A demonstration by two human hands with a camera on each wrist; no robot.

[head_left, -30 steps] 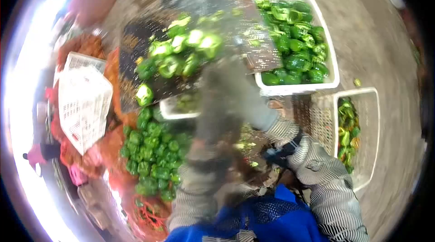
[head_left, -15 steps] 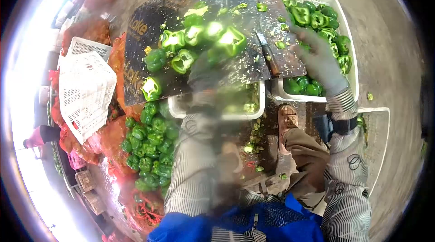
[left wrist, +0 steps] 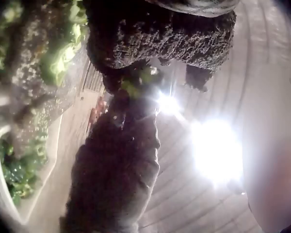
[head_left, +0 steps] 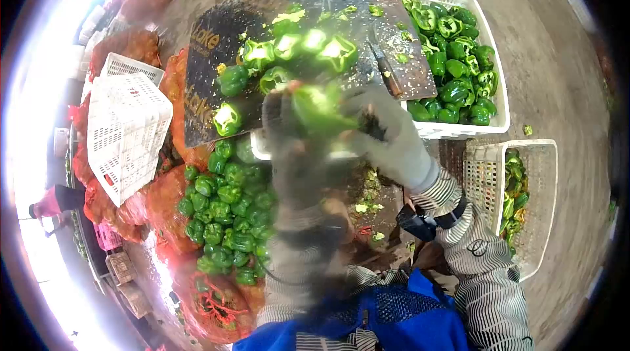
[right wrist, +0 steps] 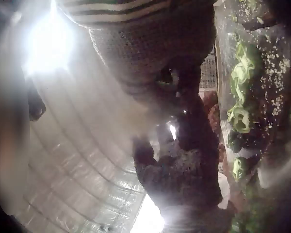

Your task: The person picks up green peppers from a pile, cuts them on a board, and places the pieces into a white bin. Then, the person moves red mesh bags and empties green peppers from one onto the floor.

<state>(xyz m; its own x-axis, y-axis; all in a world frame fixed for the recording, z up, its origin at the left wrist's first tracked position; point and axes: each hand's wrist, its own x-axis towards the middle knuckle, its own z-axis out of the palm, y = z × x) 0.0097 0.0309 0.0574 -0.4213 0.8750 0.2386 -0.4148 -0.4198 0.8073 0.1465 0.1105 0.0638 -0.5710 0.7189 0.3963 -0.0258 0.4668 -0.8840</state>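
In the head view a blurred green bell pepper (head_left: 319, 112) is between my two gloved hands, above the near edge of a dark board (head_left: 216, 95). My left hand (head_left: 287, 144) grips its left side, while my right hand (head_left: 392, 137) holds the right side with fingers and thumb curled. Cut bell peppers (head_left: 338, 54) lie open on the board just beyond the hands, with a whole pepper (head_left: 232, 80) to their left. A knife (head_left: 387, 72) with a wooden handle rests at the board's right side. Both wrist views show the gloves dark against bright light.
A white crate (head_left: 502, 105) of cut peppers stands right of the board, and another crate (head_left: 548, 206) with scraps sits nearer. Whole green peppers (head_left: 226, 219) are heaped at the lower left, beside red net sacks (head_left: 167, 203) and an overturned white basket (head_left: 128, 134).
My right hand has come back left from over the crate of cut peppers and joined my left hand at the pepper. The knife lies on the board as it did half a second ago.
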